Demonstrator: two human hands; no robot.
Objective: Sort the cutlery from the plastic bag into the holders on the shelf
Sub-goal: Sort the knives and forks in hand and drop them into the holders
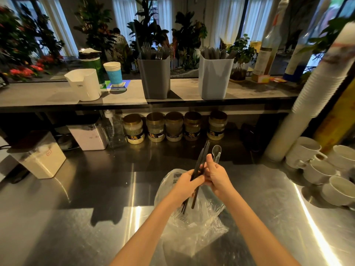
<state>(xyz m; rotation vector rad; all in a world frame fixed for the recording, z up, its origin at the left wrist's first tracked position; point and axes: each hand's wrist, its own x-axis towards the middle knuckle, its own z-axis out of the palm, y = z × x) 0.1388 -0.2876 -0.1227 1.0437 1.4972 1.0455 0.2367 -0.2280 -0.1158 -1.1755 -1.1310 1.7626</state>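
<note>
**Light plastic cutlery, held mid-handle above the bag**

Head view: just below the frame's centre, the left hand (pixel 187 184) curls round a bundle of black cutlery (pixel 200 162), gripping it mid-length so both ends stick out. The right hand (pixel 218 174), touching the left, pinches a clear spoon (pixel 216 150) (a clear fork seems to sit beside it). The pieces look plastic: light, fairly stiff, slick and likely to fan apart, so a mid-handle grip suits them. Both forearms reach up from the bottom edge over the crumpled plastic bag (pixel 192 227). The dark grey holder (pixel 154 81) and the pale holder (pixel 215 79) stand on the shelf (pixel 48 96), upper middle.
</note>
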